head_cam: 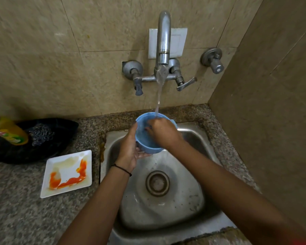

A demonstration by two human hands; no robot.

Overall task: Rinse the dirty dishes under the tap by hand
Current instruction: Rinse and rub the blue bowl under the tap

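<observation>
My left hand (129, 149) cups the blue bowl (149, 144) from the left and beneath, thumb along its outer wall and fingers curled under the base, a dark thread (122, 168) round the wrist. The bowl hangs tilted toward me above the far part of the steel sink (184, 206), clear of its floor. My right hand (163, 132) comes over the bowl's right rim, fingers dipped inside. It covers much of the opening, so I cannot tell whether those fingers pinch the wall or only press against it.

Water (159, 92) runs from the tap (163, 41) on the far wall and lands at the bowl's far rim, just beside my right knuckles. The tap's two levers sit below the spout, the left one (137, 86) hanging down, the right one (186, 84) swung out. A separate valve (213, 60) is mounted further right. The drain (157, 183) lies open below, between my forearms.

On the speckled counter (16, 209) to the left a white square plate (69, 171), smeared with orange sauce, sits just beside the sink's edge. Farther left, a black tub (64, 131) holds a steel scrubber (41, 134), with a yellow bottle (9, 132) leaning at it.
</observation>
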